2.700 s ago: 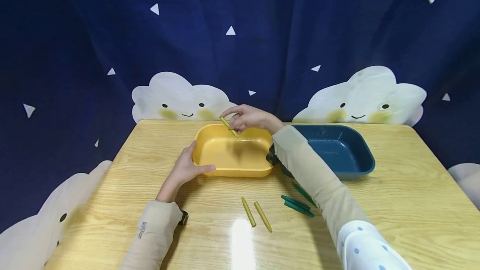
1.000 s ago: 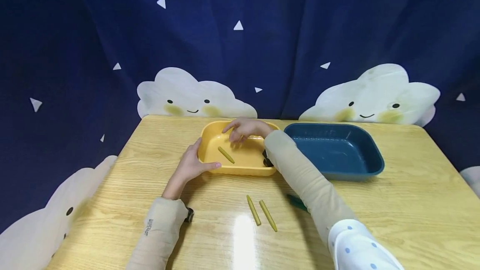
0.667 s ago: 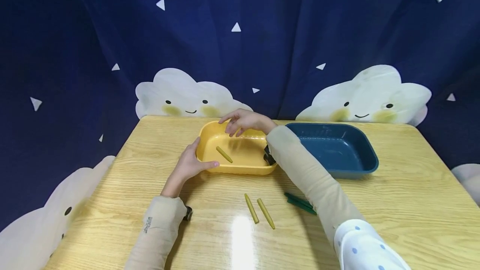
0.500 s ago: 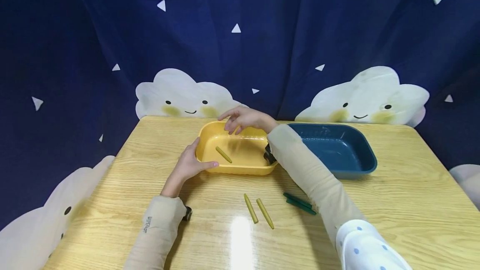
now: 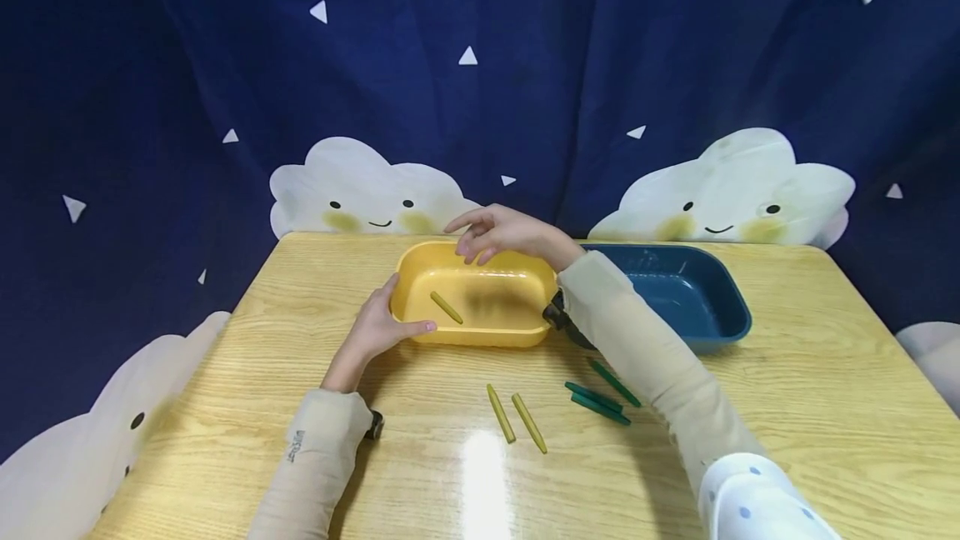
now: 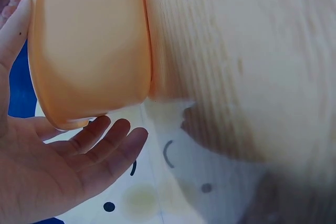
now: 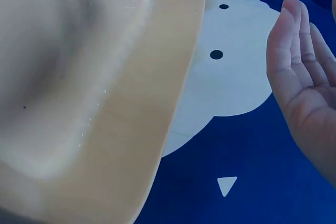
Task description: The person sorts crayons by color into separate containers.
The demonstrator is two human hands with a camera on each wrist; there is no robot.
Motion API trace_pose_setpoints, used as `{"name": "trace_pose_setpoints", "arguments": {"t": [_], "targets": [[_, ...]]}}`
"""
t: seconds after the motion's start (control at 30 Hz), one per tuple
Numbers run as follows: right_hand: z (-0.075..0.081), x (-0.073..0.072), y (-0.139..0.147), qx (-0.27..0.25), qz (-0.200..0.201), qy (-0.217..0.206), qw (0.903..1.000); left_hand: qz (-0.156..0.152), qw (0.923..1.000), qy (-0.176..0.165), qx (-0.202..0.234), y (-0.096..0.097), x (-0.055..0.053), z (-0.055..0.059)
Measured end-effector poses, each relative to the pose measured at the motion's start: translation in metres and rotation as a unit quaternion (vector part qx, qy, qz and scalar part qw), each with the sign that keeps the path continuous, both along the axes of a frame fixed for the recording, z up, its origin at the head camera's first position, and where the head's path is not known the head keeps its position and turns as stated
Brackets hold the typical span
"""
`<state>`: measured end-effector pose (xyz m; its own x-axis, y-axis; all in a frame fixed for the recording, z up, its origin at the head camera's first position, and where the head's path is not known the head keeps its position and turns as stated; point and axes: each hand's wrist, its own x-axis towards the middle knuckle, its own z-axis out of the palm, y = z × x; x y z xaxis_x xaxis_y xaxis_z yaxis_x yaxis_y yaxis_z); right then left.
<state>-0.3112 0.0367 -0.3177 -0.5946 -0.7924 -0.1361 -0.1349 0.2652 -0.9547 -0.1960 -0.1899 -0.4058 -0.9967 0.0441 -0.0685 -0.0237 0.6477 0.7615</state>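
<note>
My left hand holds the left end of the yellow plastic bin, its thumb on the front rim and its fingers along the end wall. The left wrist view shows that hand against the bin's outside. Above the far rim, my right hand is raised with loosely bent fingers and holds nothing; in the right wrist view this hand is apart from the bin. One yellow crayon lies in the bin. Two more yellow crayons lie on the table in front.
A dark blue bin stands to the right, partly behind my right sleeve. Green crayons lie on the wooden table before it. A navy curtain with clouds hangs behind the table.
The yellow crayon, in my right hand in the oldest frame, now lies in the yellow bin. My right hand has let go, risen and moved slightly right. My left hand keeps its place.
</note>
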Motion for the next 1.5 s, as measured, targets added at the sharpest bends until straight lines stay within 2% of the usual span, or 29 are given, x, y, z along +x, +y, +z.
{"name": "trace_pose_setpoints", "arguments": {"t": [0.43, 0.83, 1.03, 1.27, 1.5], "targets": [[0.007, 0.029, 0.015, -0.048, -0.021, 0.032, 0.9981, -0.002, 0.9999, 0.009, 0.008, 0.0, 0.002, 0.001], [0.014, 0.055, 0.034, -0.067, -0.007, 0.056, 0.9962, 0.002, 0.9999, -0.005, 0.014, -0.001, 0.003, -0.002], [0.013, 0.066, 0.043, -0.065, -0.001, 0.048, 0.9967, 0.001, 0.9999, -0.004, 0.012, -0.002, 0.003, -0.003], [0.013, 0.079, 0.056, -0.061, -0.011, 0.045, 0.9971, -0.002, 0.9999, 0.003, 0.015, 0.0, 0.002, -0.002], [0.011, 0.089, 0.07, -0.074, -0.012, 0.035, 0.9966, -0.003, 0.9999, 0.004, 0.015, 0.0, 0.001, -0.002]]}}
